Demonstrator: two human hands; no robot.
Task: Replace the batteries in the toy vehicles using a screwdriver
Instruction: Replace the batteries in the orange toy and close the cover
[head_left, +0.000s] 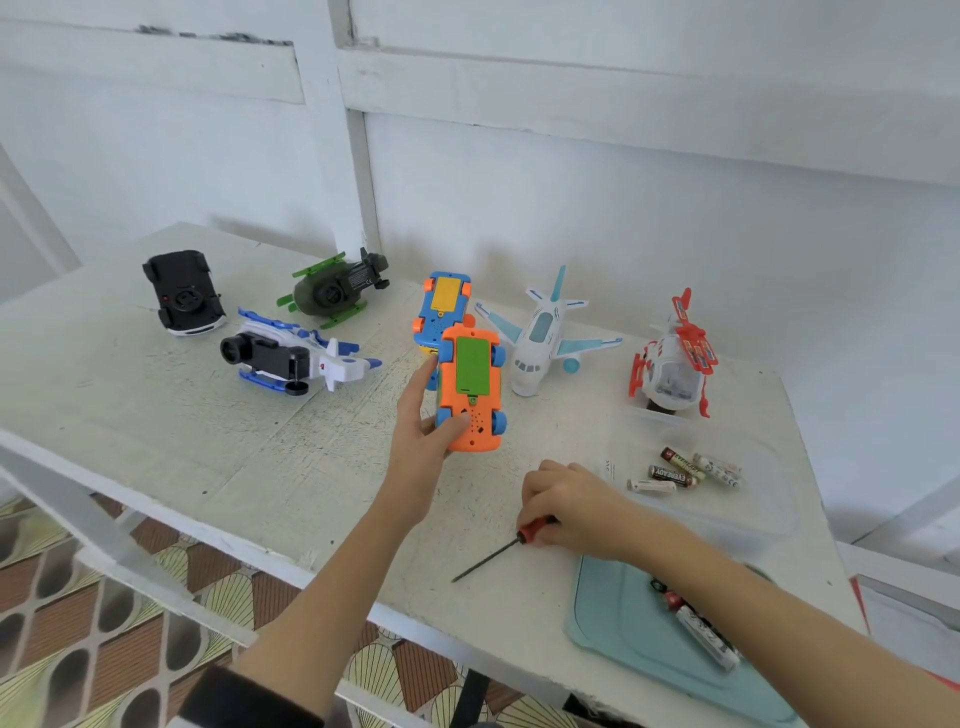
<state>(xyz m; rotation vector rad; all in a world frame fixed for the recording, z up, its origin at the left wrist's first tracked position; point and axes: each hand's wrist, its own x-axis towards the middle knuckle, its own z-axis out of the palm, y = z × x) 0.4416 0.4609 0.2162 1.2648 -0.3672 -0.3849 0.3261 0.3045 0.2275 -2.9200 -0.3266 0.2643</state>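
Near right, the right hand (566, 501) is gripping the screwdriver (506, 545); the left hand (421, 431) is holding the light, hard-plastic orange car (470, 384) by its sides.

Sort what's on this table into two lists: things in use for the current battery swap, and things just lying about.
In use: orange toy car held by left hand; screwdriver in right hand; batteries.

Lying about: blue car, airplane, red helicopter, black car.
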